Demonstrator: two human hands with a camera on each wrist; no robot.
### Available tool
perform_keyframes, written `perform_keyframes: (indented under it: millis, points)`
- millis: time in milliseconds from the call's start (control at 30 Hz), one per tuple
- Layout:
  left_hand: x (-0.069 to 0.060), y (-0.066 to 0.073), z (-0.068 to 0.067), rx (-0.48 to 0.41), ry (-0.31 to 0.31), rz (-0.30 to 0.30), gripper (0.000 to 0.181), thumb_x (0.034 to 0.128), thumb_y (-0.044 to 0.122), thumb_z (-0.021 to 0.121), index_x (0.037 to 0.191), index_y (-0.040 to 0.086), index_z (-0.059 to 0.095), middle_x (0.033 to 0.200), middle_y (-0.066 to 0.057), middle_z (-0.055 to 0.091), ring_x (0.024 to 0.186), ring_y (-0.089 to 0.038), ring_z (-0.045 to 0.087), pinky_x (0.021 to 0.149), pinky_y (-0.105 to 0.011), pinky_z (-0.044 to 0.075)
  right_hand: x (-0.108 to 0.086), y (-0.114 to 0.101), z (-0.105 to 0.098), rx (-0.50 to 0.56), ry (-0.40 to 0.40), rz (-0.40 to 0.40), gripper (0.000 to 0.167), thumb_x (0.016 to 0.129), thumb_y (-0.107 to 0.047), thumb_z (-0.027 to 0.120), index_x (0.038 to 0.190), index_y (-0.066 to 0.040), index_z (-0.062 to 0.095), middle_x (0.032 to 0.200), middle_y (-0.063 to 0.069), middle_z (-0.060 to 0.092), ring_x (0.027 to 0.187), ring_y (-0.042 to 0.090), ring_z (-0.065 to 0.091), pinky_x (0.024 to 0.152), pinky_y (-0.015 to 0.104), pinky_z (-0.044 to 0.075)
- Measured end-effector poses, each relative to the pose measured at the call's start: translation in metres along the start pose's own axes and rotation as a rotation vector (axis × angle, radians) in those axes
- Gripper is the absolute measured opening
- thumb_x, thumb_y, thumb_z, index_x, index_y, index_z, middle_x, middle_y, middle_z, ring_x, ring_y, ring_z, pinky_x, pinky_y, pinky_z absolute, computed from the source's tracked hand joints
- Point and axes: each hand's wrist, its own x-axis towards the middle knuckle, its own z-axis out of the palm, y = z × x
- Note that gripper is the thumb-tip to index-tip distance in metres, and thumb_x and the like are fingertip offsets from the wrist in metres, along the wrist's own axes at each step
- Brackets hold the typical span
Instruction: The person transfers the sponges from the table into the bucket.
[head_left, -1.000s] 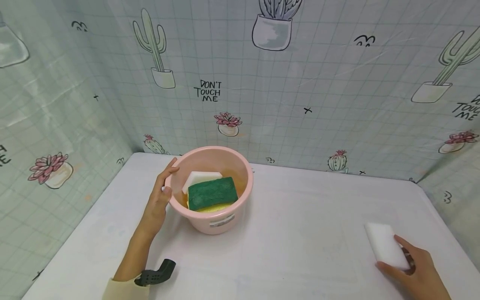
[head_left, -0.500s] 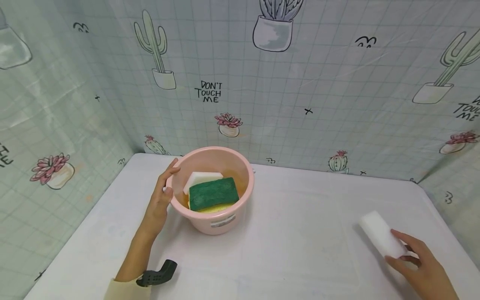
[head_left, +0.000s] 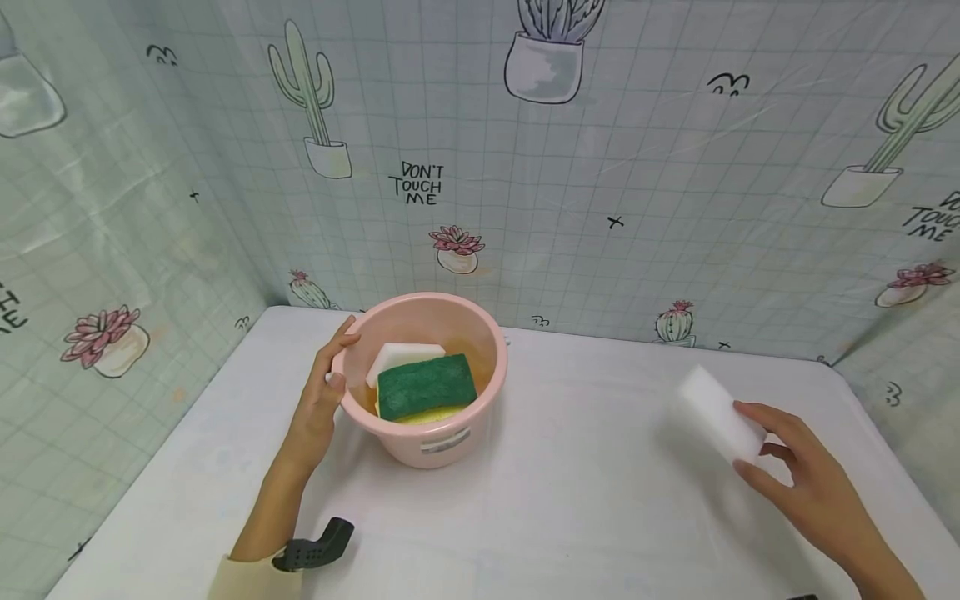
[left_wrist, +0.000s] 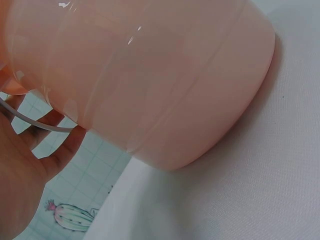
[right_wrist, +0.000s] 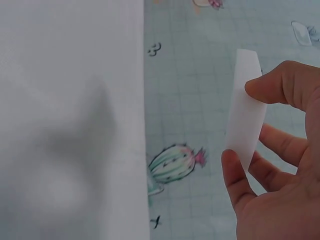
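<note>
A white sponge block (head_left: pixel 716 410) is pinched between the thumb and fingers of my right hand (head_left: pixel 810 479), tilted and raised over the table. The right wrist view shows this sponge (right_wrist: pixel 244 117) edge-on. At the left, a pink bucket (head_left: pixel 442 446) stands on the table; my left hand (head_left: pixel 315 408) grips its rim. Up close, several left fingers (left_wrist: pixel 65 152) touch the bucket's outer wall beside a thin grey handle (left_wrist: pixel 37 124). Inside the bucket, a green-and-yellow scouring sponge (head_left: pixel 427 387) lies in front of a white block (head_left: pixel 405 356).
The white table (head_left: pixel 585 492) is bounded at the back and sides by a hanging grid-patterned cloth (head_left: pixel 555 192) with cactus prints. On my left wrist sits a dark band (head_left: pixel 318 547).
My right hand has lifted the white sponge block off the table and carried it forward and a little left. The left hand and the bucket have stayed put.
</note>
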Motion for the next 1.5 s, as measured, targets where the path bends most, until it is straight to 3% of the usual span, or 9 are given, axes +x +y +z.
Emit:
perform_keyframes:
  millis: [467,733,1000,1500]
  points:
    - [0.0,-0.001,-0.001,0.002,-0.005,0.006,0.047,0.101,0.033,0.033,0.143,0.013,0.033,0.158,0.005,0.015,0.145,-0.018,0.009,0.107,-0.064,0.009,0.046,-0.045,0.014,0.065,-0.047,-0.159,0.076,0.07,0.014,0.075,0.137,-0.01,0.05,0.135,0.002,0.045,0.112,0.003,0.041,0.085,0.005,0.036]
    - [0.0,0.0,0.0,0.017,0.006,-0.008,0.046,0.1004,0.032,0.034,0.143,0.015,0.034,0.158,0.006,0.016,0.144,-0.017,0.009,0.105,-0.066,0.01,0.074,-0.08,0.027,0.077,-0.107,-0.259,0.075,0.072,0.01,0.075,0.137,-0.016,0.051,0.135,-0.001,0.046,0.111,0.006,0.045,0.084,0.009,0.04]
    - [0.001,-0.002,-0.001,0.015,-0.003,-0.005,0.045,0.1005,0.028,0.032,0.144,0.015,0.033,0.158,0.006,0.015,0.145,-0.018,0.009,0.105,-0.066,0.011,0.098,-0.112,0.042,0.14,-0.159,-0.375,0.07,0.073,0.005,0.076,0.136,-0.016,0.052,0.134,-0.002,0.048,0.112,0.014,0.047,0.083,0.02,0.044]
    - [0.0,0.0,-0.001,-0.009,-0.013,0.012,0.046,0.1012,0.03,0.032,0.144,0.013,0.033,0.158,0.003,0.014,0.145,-0.019,0.009,0.106,-0.065,0.009,0.127,-0.145,0.068,0.209,-0.264,-0.434,0.059,0.076,0.001,0.074,0.131,-0.015,0.056,0.134,-0.003,0.049,0.118,0.016,0.047,0.083,0.031,0.049]
